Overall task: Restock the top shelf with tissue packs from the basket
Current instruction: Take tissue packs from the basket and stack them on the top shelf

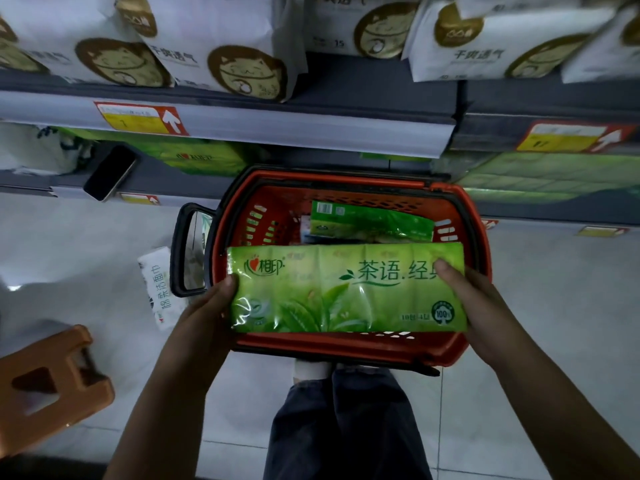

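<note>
A long green tissue pack (346,289) hangs flat over the red shopping basket (346,349), which stands on the floor below the shelves. My left hand (211,306) grips the pack's left end with the thumb on top. My right hand (474,299) grips its right end the same way. A second green tissue pack (370,221) lies inside the basket at the back. The shelf above (311,95) carries white packs with gold cat prints (214,46).
A black phone (110,173) lies on the lower shelf's edge at left, beside more green packs (204,157). A white tissue pack (160,287) lies on the floor left of the basket. An orange stool (45,382) stands at lower left. My legs are below the basket.
</note>
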